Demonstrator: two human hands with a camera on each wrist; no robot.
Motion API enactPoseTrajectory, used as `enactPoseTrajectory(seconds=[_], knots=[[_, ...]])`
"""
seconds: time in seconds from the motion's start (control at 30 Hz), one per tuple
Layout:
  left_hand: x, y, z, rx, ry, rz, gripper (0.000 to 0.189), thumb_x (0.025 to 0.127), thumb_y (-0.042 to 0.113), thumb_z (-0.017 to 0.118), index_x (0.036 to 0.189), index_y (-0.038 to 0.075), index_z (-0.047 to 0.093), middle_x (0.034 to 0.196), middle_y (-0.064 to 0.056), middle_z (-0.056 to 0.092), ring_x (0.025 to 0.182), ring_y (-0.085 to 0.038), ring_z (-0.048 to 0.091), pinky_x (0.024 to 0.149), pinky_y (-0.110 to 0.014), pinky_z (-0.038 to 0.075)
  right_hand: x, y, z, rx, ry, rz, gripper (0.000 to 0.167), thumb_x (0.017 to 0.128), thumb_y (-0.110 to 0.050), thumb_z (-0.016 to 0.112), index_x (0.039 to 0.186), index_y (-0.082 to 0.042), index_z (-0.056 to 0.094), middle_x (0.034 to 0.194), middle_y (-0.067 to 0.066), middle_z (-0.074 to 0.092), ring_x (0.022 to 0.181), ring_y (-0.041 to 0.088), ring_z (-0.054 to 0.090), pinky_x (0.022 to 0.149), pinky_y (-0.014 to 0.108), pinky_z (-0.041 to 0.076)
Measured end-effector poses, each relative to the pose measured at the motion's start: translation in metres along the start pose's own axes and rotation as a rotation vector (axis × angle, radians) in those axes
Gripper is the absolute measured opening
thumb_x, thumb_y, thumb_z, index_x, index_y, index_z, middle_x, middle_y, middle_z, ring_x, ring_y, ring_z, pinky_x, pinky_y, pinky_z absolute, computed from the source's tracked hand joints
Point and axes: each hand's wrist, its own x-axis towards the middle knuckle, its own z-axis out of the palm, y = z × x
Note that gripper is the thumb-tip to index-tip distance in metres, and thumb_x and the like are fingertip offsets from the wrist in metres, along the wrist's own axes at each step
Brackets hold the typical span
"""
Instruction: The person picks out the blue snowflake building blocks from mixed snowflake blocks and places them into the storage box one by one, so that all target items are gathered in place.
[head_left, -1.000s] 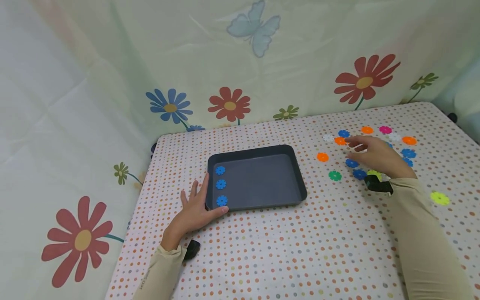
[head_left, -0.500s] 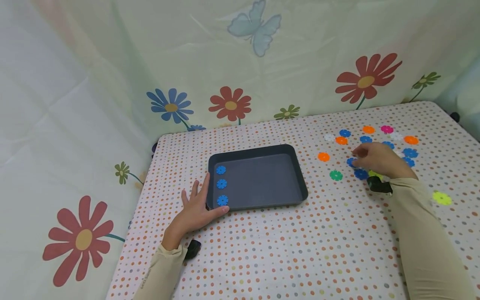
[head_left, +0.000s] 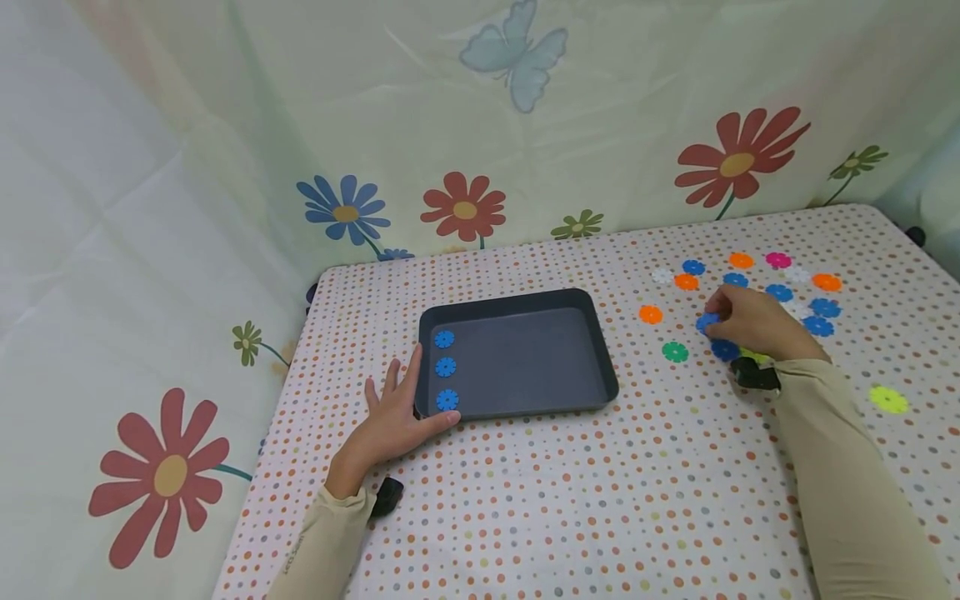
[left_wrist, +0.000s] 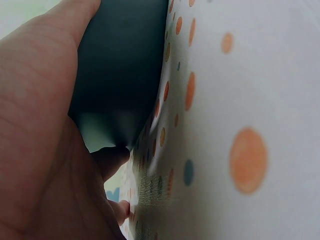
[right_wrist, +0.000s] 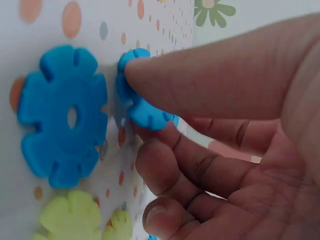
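My left hand [head_left: 386, 423] rests with spread, straight fingers against the near-left corner of a dark grey rectangular tray [head_left: 532, 362]. Its thumb lies along the front rim, and the left wrist view has the palm beside the tray's dark outer wall [left_wrist: 122, 55]. Three blue notched discs [head_left: 446, 367] form a column inside, along the left side. Over to the right, my right hand [head_left: 761, 321] pinches a blue notched disc [right_wrist: 145, 112] between thumb and fingers, close over the cloth. Another blue disc [right_wrist: 65, 117] with a centre hole lies just nearer to me.
Several loose notched discs surround the right hand: orange [head_left: 651, 314], green [head_left: 675, 352], pink [head_left: 778, 260], white [head_left: 662, 275] and more blue [head_left: 825, 307]. A yellow disc [head_left: 888, 399] lies apart on the right. Behind the dotted tablecloth [head_left: 540, 500] hangs a flower-printed curtain [head_left: 630, 125].
My right hand has drawn back toward me from near the orange disc, come down on a blue disc and pinched it. The left hand has stayed at the tray.
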Motion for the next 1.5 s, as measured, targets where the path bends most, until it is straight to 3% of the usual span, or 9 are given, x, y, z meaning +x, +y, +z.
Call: enactPoseTrajectory(seconds=[0.3, 0.53, 0.63, 0.87, 1.13, 1.5], knots=[[0.001, 0.0, 0.0, -0.001, -0.009, -0.002, 0.122, 0.093, 0.072, 0.069, 0.172, 0.029, -0.012, 0.179, -0.011, 0.004, 0.163, -0.03, -0.015, 0.118, -0.066, -0.024, -0.002, 0.004, -0.001, 0.029, 0.073, -0.033, 0.021, 0.102, 0.002, 0.056, 0.117, 0.016, 0.06, 0.115, 0.039, 0.06, 0.101, 0.05, 0.057, 0.087, 0.063, 0.051], [0.0, 0.001, 0.0, -0.005, 0.0, 0.005, 0.122, 0.093, 0.07, 0.071, 0.173, 0.026, -0.011, 0.178, -0.015, 0.006, 0.163, -0.033, -0.013, 0.118, -0.066, -0.024, -0.003, 0.001, -0.001, 0.122, 0.107, -0.008, 0.023, 0.106, -0.003, 0.059, 0.12, 0.015, 0.063, 0.106, 0.032, 0.065, 0.084, 0.037, 0.063, 0.068, 0.039, 0.054], [0.0, 0.0, 0.0, -0.002, 0.004, 0.01, 0.122, 0.093, 0.069, 0.071, 0.173, 0.026, -0.01, 0.178, -0.015, 0.006, 0.163, -0.034, -0.012, 0.118, -0.067, -0.024, -0.004, -0.001, -0.001, 0.179, 0.105, 0.012, 0.025, 0.107, -0.003, 0.06, 0.124, 0.015, 0.062, 0.104, 0.03, 0.067, 0.079, 0.034, 0.064, 0.064, 0.035, 0.055], [-0.001, 0.0, 0.0, 0.004, -0.005, 0.004, 0.121, 0.094, 0.067, 0.071, 0.173, 0.026, -0.01, 0.179, -0.014, 0.004, 0.163, -0.033, -0.014, 0.118, -0.067, -0.024, -0.005, -0.008, -0.001, 0.29, 0.119, 0.041, 0.029, 0.109, -0.006, 0.059, 0.128, 0.015, 0.06, 0.107, 0.029, 0.07, 0.082, 0.032, 0.065, 0.066, 0.028, 0.056], [-0.001, -0.001, 0.0, 0.005, -0.001, 0.009, 0.12, 0.094, 0.068, 0.07, 0.173, 0.026, -0.01, 0.179, -0.014, 0.005, 0.163, -0.034, -0.014, 0.118, -0.067, -0.024, -0.004, -0.016, 0.002, 0.366, 0.139, 0.02, 0.035, 0.11, -0.013, 0.062, 0.133, 0.013, 0.061, 0.111, 0.023, 0.072, 0.085, 0.024, 0.069, 0.07, 0.023, 0.057], [-0.001, 0.0, -0.001, -0.007, -0.019, 0.001, 0.121, 0.094, 0.068, 0.071, 0.173, 0.026, -0.01, 0.179, -0.014, 0.001, 0.163, -0.032, -0.016, 0.117, -0.066, -0.026, -0.002, -0.036, 0.009, 0.373, 0.144, -0.023, 0.039, 0.11, -0.018, 0.064, 0.136, 0.011, 0.062, 0.115, 0.026, 0.072, 0.087, 0.023, 0.07, 0.074, 0.022, 0.056]])
